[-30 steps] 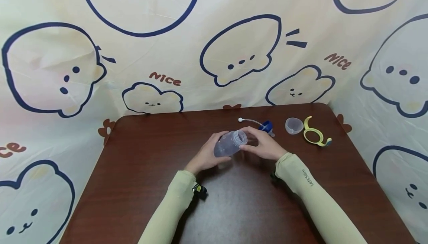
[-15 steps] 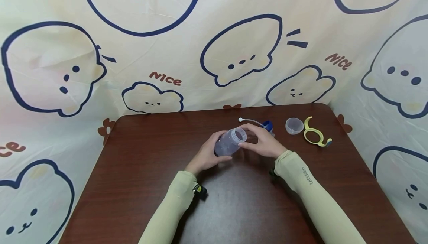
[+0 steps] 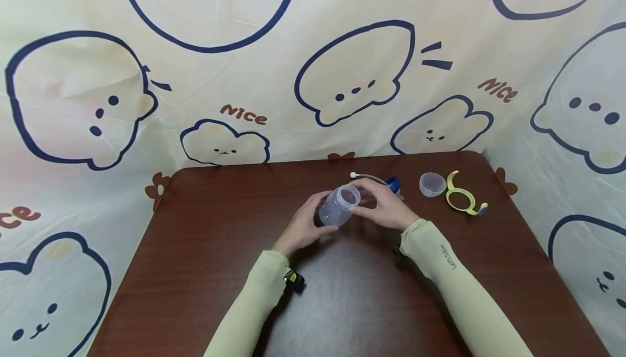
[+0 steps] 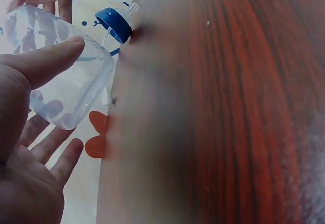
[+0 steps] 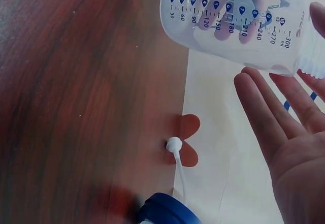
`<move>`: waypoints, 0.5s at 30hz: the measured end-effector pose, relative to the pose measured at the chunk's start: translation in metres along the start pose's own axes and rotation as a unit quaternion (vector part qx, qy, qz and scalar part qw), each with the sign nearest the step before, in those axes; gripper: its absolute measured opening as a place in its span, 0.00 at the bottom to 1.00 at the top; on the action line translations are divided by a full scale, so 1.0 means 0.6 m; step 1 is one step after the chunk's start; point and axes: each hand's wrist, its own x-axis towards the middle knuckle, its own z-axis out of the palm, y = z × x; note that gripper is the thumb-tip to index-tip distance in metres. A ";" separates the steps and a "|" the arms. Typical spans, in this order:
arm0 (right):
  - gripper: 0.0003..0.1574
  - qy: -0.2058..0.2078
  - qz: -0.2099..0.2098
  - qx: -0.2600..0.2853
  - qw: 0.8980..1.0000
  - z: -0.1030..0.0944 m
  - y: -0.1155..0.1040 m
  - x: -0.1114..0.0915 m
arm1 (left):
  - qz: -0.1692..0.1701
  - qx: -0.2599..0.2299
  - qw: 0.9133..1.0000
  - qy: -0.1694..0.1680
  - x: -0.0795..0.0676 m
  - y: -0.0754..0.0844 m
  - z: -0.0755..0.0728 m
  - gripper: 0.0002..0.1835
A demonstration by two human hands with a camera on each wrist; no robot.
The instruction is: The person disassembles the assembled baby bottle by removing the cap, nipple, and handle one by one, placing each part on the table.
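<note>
A clear baby bottle (image 3: 335, 208), uncapped, is held tilted above the table, its mouth turned up and to the right. My left hand (image 3: 304, 224) grips the body, thumb on the near side and fingers beyond. At the threaded neck, my right hand (image 3: 385, 205) holds the rim between thumb and fingers. Blue measuring marks run along the bottle wall in the right wrist view. Behind the right hand lies a blue collar (image 4: 115, 25) with a clear nipple; a thin straw ending in a white weight (image 5: 173, 144) extends from it.
On the brown table (image 3: 220, 226), a clear dome cap (image 3: 432, 184) sits at the back right. Beside it lies a yellow ring with two handles (image 3: 459, 199). A cartoon-printed cloth (image 3: 274, 74) hangs behind and at both sides.
The bottle has tipped more upright, so its open mouth faces the head camera more. Both hands stay on it with only a slight shift.
</note>
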 end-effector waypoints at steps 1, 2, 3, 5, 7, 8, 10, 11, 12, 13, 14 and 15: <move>0.35 0.002 -0.001 -0.003 1.000 0.000 0.000 0.001 | -0.001 0.000 1.000 0.001 0.001 0.000 0.000 0.48; 0.35 0.003 -0.002 -0.004 1.000 0.000 0.000 0.001 | -0.003 -0.001 1.000 0.002 0.002 0.000 0.001 0.47; 0.35 0.005 0.000 -0.006 1.000 0.000 -0.001 0.002 | -0.004 0.000 1.000 0.003 0.003 0.001 0.001 0.47; 0.35 0.008 0.005 -0.011 1.000 -0.001 -0.003 0.004 | -0.008 0.001 1.000 0.004 0.005 0.001 0.002 0.47; 0.36 0.012 0.011 -0.017 1.000 0.000 -0.005 0.006 | -0.015 0.003 1.000 0.004 0.006 0.001 0.002 0.47; 0.36 0.013 0.014 -0.018 1.000 0.000 -0.007 0.008 | -0.019 0.004 1.000 0.004 0.007 0.001 0.002 0.47; 0.36 0.015 0.016 -0.024 0.999 0.001 -0.008 0.011 | -0.027 0.008 1.000 0.003 0.009 0.000 0.002 0.47; 0.36 0.016 0.017 -0.028 0.999 0.002 -0.008 0.013 | -0.031 0.009 0.999 0.004 0.010 0.000 0.002 0.47; 0.36 0.018 0.015 -0.032 0.999 0.003 -0.008 0.015 | -0.034 0.010 0.999 0.005 0.010 -0.001 0.002 0.46; 0.36 0.018 0.013 -0.034 0.999 0.003 -0.007 0.018 | -0.037 0.012 0.999 0.006 0.011 -0.002 0.002 0.46; 0.36 0.019 0.012 -0.036 0.999 0.004 -0.006 0.020 | -0.039 0.014 0.999 0.008 0.012 -0.003 0.002 0.46; 0.35 0.020 0.012 -0.039 0.999 0.004 -0.006 0.023 | -0.039 0.017 0.999 0.009 0.014 -0.005 0.002 0.46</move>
